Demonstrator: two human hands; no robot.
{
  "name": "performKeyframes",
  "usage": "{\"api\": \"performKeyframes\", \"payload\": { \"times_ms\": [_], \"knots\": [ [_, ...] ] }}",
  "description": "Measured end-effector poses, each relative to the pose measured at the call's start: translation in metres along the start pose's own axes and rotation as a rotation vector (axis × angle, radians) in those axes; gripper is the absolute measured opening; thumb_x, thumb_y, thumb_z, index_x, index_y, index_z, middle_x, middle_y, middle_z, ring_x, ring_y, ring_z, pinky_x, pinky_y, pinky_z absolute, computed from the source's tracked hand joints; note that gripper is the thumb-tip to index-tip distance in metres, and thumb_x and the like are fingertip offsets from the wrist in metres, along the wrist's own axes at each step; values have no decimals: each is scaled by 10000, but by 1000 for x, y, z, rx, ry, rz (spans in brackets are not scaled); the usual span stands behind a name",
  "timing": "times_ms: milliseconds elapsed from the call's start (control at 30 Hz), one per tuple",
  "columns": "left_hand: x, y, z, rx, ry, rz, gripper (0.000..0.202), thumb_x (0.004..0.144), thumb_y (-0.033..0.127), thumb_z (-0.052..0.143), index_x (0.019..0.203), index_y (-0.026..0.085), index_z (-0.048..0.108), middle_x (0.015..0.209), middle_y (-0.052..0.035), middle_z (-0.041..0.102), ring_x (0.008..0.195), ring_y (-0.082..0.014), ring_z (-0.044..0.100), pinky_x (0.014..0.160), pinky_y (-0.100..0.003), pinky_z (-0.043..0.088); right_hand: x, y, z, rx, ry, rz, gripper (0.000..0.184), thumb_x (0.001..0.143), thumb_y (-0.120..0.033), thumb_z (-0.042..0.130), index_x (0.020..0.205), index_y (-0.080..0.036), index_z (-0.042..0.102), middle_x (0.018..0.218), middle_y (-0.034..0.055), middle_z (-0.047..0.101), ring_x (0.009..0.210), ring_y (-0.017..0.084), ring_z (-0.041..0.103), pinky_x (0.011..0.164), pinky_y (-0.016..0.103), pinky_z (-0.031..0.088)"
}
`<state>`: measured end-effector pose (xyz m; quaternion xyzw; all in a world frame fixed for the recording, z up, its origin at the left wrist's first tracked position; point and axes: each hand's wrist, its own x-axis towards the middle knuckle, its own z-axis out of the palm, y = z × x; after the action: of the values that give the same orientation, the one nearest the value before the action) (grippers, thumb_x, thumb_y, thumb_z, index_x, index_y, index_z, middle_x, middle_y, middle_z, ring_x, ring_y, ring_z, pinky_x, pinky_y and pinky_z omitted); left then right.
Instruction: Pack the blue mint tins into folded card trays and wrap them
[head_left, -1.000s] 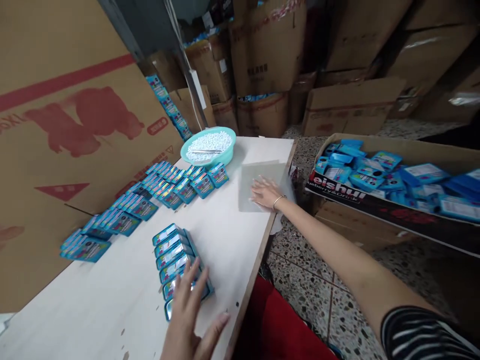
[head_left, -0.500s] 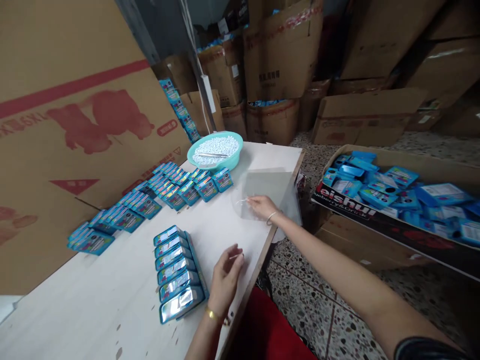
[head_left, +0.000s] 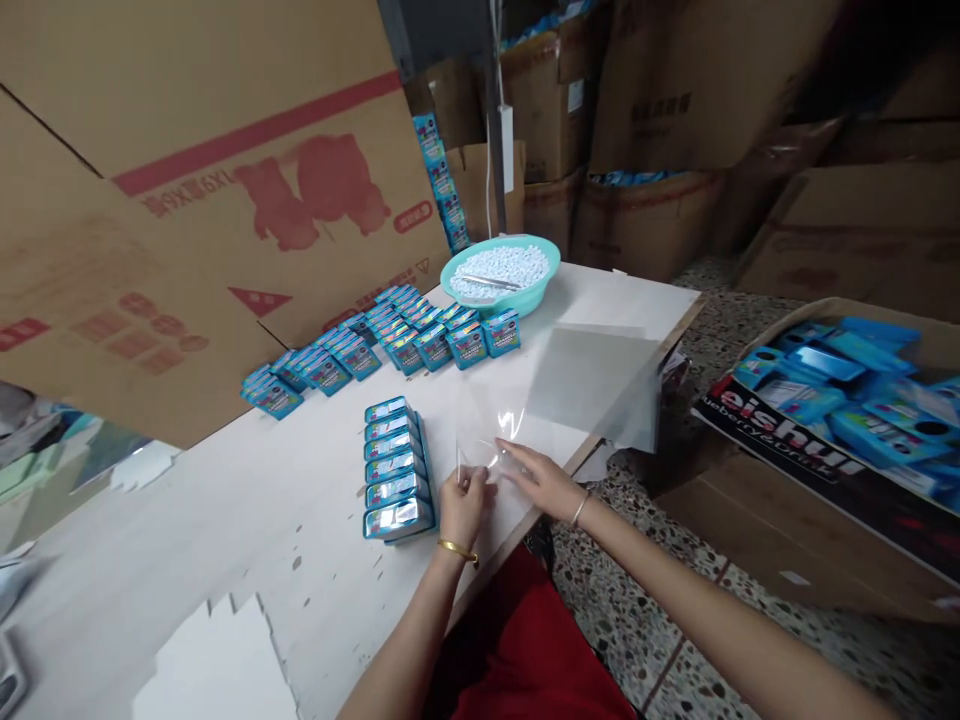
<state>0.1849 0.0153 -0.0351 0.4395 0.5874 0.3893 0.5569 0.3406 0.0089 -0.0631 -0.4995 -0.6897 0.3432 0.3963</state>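
A clear plastic bag lies on the white table near its front edge. My left hand pinches the bag's near edge. My right hand rests on the bag with its fingers closing on the film. Just left of my left hand stands a row of several blue packets packed side by side. A stack of clear bags lies further back on the table's right side.
More blue packets line the cardboard wall at the table's back. A teal bowl of white pellets sits at the far end. An open carton of blue packets stands on the floor to the right. Stacked cartons fill the background.
My right hand drew one clear bag from the stack toward the front edge. My left hand left the packet row and took hold of the bag. The camera swung left.
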Motion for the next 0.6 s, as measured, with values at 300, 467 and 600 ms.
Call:
{"api": "performKeyframes", "payload": {
  "times_ms": [300,467,600],
  "knots": [
    [6,1,-11,115,5,111,312,660,453,660,650,150,588,643,-38,639,563,-163,618,479,-241,454,-18,-17,-5,-94,-27,-55,737,800,-127,437,1466,-192,127,1444,105,356,1308,202,367,1074,430,339],
    [-6,4,-9,253,-18,248,245,625,362,707,612,161,568,761,-63,660,616,-150,604,563,-257,470,-9,-28,-16,-13,281,22,394,930,-347,352,1215,-193,577,1228,80,599,1169,196,529,1030,395,405],
    [-48,31,-21,489,-18,470,336,719,326,640,1016,176,591,1001,-103,651,758,-182,631,645,-305,499,1,-54,-15,-155,344,-74,396,942,-321,329,1224,-182,570,1225,81,599,1160,196,524,1028,388,397]
  ]
}}
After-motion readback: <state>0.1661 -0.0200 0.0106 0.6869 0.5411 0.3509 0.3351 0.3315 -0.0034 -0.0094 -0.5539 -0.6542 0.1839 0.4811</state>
